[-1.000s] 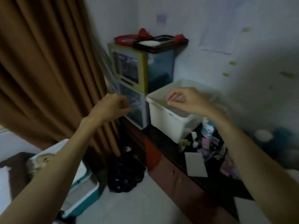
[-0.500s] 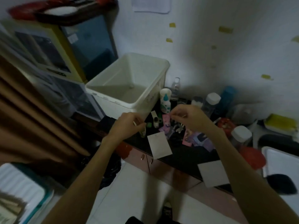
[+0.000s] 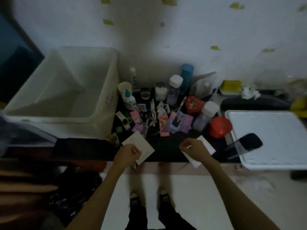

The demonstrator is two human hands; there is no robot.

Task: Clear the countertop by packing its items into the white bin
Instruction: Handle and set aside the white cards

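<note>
White bin (image 3: 106, 90) stands empty at far left on the dark countertop (image 3: 167, 151). Left hand (image 3: 127, 154) and right hand (image 3: 193, 149) each pinch a thin white stick above the near paper cards (image 3: 141, 146). Carry sticks leftward over the rim before releasing.

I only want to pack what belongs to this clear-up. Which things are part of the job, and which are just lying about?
Part of the job:
white bin
white card
photo cards
white-capped bottle
red lid

Just lying about:
white tray
black bag on the floor
</note>
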